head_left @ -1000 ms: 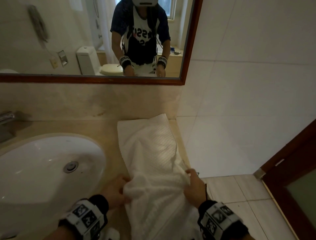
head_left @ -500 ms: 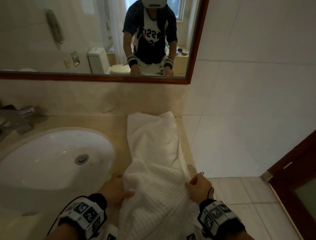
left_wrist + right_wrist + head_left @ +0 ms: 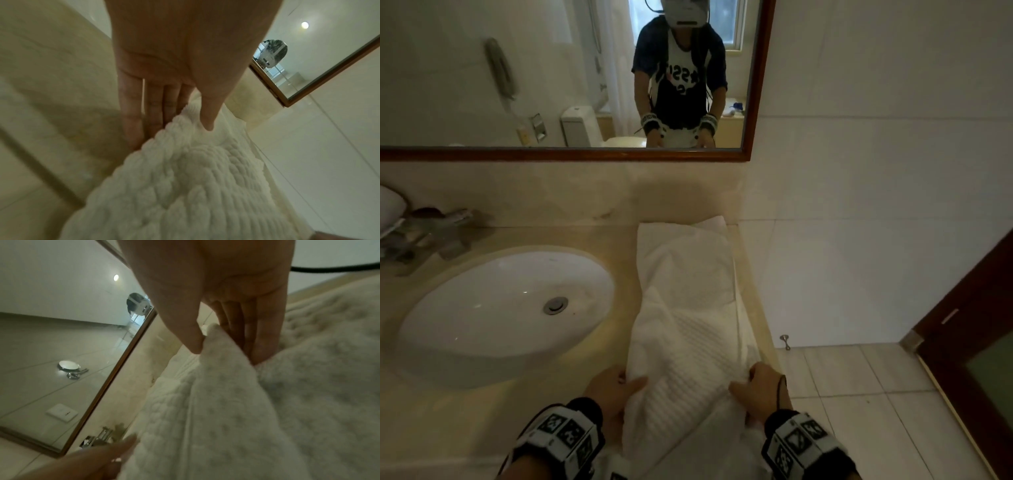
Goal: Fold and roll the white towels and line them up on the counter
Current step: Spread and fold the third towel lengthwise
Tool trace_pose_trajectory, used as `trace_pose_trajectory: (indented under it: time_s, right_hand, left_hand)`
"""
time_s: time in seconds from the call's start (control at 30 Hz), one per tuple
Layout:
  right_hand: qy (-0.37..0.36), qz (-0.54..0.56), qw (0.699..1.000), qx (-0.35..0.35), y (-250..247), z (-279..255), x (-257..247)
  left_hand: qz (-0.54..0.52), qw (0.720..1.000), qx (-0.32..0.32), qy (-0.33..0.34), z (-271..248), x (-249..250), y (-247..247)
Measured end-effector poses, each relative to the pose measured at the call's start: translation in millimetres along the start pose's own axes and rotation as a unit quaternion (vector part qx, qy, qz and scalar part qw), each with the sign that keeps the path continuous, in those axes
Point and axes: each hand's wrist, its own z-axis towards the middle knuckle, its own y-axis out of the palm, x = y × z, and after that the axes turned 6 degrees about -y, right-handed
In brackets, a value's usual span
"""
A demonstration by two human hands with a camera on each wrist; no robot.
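A white waffle-weave towel (image 3: pixel 688 308) lies lengthwise on the beige counter (image 3: pixel 619 260) to the right of the sink, its far end against the back wall and its near end draped over the front edge. My left hand (image 3: pixel 613 387) pinches the towel's left edge (image 3: pixel 185 123) between thumb and fingers. On the other side my right hand (image 3: pixel 760 383) pinches the right edge (image 3: pixel 216 340) in the same way. Both hands hold the near part raised off the counter.
An oval white sink (image 3: pixel 506 308) takes up the counter's left half, with a chrome tap (image 3: pixel 445 229) behind it. A framed mirror (image 3: pixel 565 75) hangs above. The tiled wall (image 3: pixel 859 240) bounds the counter's right end; a dark door (image 3: pixel 972 342) stands at the far right.
Both hands have drawn back toward me along the towel while keeping their pinch on its edges. The far end now lies flatter and straighter against the back wall.
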Motion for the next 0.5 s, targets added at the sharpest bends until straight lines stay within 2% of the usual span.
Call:
trace_pose_trajectory:
  time_s: [0.1,0.17,0.2,0.27,0.3,0.33,0.37,0.4,0.43,0.5]
  right_hand:
    - [-0.024,-0.023,0.999,-0.021,-1,-3,4]
    - [-0.018,0.079,0.997,-0.01,-7,-3,5]
    - [-0.007,0.189,0.982,0.014,-8,-4,9]
    - [0.027,0.418,0.907,0.042,-13,-14,13]
    - [0.035,0.486,0.873,0.035,-16,-20,15]
    - [0.034,0.51,0.859,0.021,-16,-25,17]
    - [0.023,0.509,0.861,0.014,-14,-29,20]
    - [0.015,0.479,0.877,0.014,-12,-31,21]
    - [0.005,0.42,0.907,0.018,-10,-34,20]
    - [-0.001,0.222,0.975,0.025,-6,-37,22]
  left_hand:
    - [-0.01,1.0,-0.025,0.015,-13,-20,3]
    - [0.015,1.0,-0.001,0.024,-25,-33,5]
    - [0.015,0.999,0.023,0.032,-31,-38,6]
    - [-0.041,0.997,0.053,0.042,-39,-40,7]
    - [-0.075,0.994,0.064,0.05,-41,-40,7]
    - [-0.091,0.991,0.083,0.058,-39,-39,6]
    - [-0.079,0.99,0.096,0.071,-37,-38,5]
    - [-0.066,0.99,0.093,0.078,-36,-38,4]
    - [-0.062,0.991,0.088,0.079,-36,-38,3]
    - [-0.062,0.993,0.071,0.076,-36,-39,4]
